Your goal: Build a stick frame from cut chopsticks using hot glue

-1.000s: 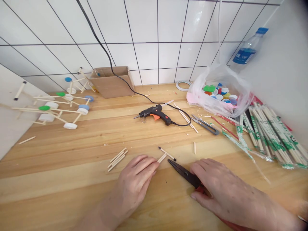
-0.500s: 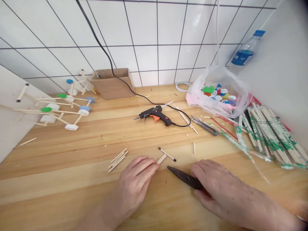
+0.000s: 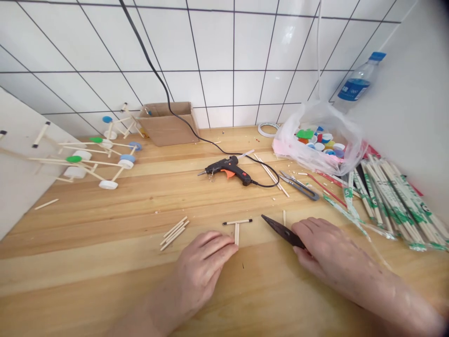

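Observation:
My left hand point(image 3: 205, 262) is closed, its fingertips pinching the near ends of two short wooden sticks point(image 3: 237, 234) laid side by side. Across their far ends lies a stick with black tips point(image 3: 239, 222), making a T shape; whether they are joined I cannot tell. In my right hand point(image 3: 326, 250) is a pair of dark long-nose pliers point(image 3: 282, 230), its jaws pointing up and left, apart from the T. The plier handles are mostly hidden by the hand. Left of my left hand lie several cut sticks point(image 3: 174, 232). One short stick point(image 3: 284, 216) stands out just behind the pliers.
A glue gun point(image 3: 228, 169) with a cord lies mid-table, snips point(image 3: 300, 186) to its right. Bottle caps fill a plastic bag point(image 3: 287, 145); wrapped chopsticks point(image 3: 396, 196) lie at right. Stick-and-cap frames point(image 3: 108, 161), a cardboard box point(image 3: 168, 128), tape point(image 3: 268, 129) and a bottle point(image 3: 358, 84) stand behind.
The T of sticks has turned, so its crosspiece now lies nearly level and its stem points straight away from me. My right hand has moved the pliers right and farther away.

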{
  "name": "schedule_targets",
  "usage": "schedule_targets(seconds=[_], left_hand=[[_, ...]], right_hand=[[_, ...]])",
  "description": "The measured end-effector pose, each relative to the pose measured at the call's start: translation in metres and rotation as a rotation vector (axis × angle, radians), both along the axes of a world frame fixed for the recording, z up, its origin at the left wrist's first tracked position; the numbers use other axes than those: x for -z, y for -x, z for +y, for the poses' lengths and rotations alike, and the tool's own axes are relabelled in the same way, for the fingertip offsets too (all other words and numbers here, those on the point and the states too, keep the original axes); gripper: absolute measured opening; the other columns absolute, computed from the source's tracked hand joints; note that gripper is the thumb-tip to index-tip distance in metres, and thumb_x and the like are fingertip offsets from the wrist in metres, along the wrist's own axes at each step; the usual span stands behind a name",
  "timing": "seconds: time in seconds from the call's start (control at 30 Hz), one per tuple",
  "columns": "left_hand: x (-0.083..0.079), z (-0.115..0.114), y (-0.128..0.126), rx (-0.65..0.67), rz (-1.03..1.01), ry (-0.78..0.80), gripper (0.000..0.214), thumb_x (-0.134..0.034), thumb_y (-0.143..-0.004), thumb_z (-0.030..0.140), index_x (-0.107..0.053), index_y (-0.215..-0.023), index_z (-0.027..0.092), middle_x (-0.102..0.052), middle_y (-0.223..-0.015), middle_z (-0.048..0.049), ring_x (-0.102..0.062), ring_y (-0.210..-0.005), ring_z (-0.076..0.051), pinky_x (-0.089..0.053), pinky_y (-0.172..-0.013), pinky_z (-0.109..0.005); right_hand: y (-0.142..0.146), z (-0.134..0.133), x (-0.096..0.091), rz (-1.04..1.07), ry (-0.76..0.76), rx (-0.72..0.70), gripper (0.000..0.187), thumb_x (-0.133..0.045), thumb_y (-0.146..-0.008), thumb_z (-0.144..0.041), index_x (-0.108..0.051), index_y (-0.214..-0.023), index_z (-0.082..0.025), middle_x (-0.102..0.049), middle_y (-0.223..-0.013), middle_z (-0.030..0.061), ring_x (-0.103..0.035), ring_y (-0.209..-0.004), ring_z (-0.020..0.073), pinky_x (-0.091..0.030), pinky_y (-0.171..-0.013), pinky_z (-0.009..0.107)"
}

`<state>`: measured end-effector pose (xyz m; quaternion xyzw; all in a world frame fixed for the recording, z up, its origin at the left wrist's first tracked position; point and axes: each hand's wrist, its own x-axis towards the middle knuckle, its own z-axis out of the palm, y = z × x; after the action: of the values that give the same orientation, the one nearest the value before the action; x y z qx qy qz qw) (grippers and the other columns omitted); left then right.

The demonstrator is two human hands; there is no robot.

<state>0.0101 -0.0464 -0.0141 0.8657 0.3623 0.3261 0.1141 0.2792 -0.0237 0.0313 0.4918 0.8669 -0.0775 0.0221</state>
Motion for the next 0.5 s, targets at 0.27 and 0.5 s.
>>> schedule_targets(seconds=[0.27, 0.5], left_hand=[[-0.0003, 0.0004, -0.0007, 0.038, 0.031, -0.030, 0.032, -0.043, -0.086, 0.001, -0.058, -0.112, 0.013, -0.069, -0.106, -0.0084, -0.060, -0.098, -0.018, -0.051, -0.089, -0.033], [0.0072, -0.0021, 0.0006, -0.079, -0.056, 0.014, 0.024, -0.047, -0.087, 0.004, -0.061, -0.103, 0.016, -0.069, -0.098, -0.0070, -0.060, -0.091, -0.018, -0.051, -0.082, -0.033]], right_hand=[[0.0011, 0.0086, -0.0004, -0.046, -0.060, 0.016, 0.014, -0.051, -0.074, -0.008, -0.062, -0.079, -0.017, -0.065, -0.076, 0.0062, -0.061, -0.072, 0.0240, -0.044, -0.070, 0.037], [-0.0022, 0.0115, 0.0027, -0.089, -0.155, 0.007, 0.014, -0.050, -0.074, -0.009, -0.062, -0.078, -0.016, -0.065, -0.075, 0.0065, -0.061, -0.069, 0.0237, -0.044, -0.066, 0.036]])
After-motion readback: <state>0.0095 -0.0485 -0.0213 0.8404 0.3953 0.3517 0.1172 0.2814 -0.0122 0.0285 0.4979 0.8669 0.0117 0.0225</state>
